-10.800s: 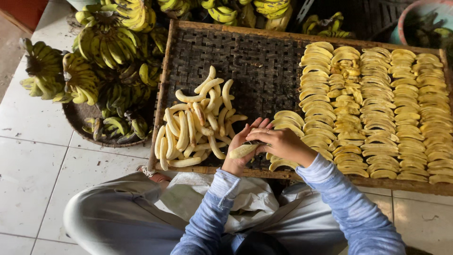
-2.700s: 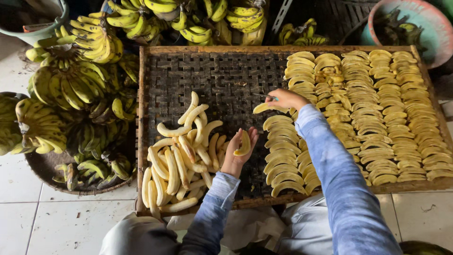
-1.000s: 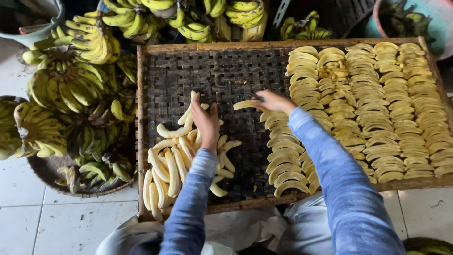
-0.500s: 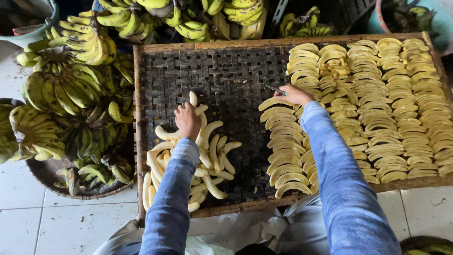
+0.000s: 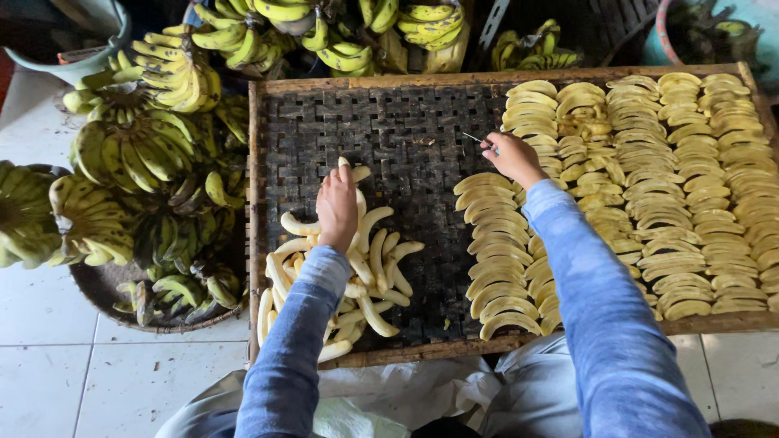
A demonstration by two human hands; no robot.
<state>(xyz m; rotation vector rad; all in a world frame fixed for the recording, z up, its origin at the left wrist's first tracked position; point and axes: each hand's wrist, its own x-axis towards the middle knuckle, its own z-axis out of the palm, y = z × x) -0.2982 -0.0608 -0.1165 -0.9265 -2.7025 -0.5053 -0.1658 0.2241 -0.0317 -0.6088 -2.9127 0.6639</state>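
A dark woven tray with a wooden frame lies before me. My left hand rests palm down on a heap of peeled whole bananas at the tray's near left, fingers curled around one of them. My right hand hovers at the far end of a column of flat banana slices, pinching a thin blade or stick. More rows of slices cover the tray's right half.
Bunches of unpeeled green-yellow bananas fill a round basket at the left and line the tray's far side. A teal tub stands at the far right. White floor tiles lie at the near left.
My right hand set a slice at the far end of the near column and drew back slightly. My left hand dropped onto the peeled heap and closed on a banana.
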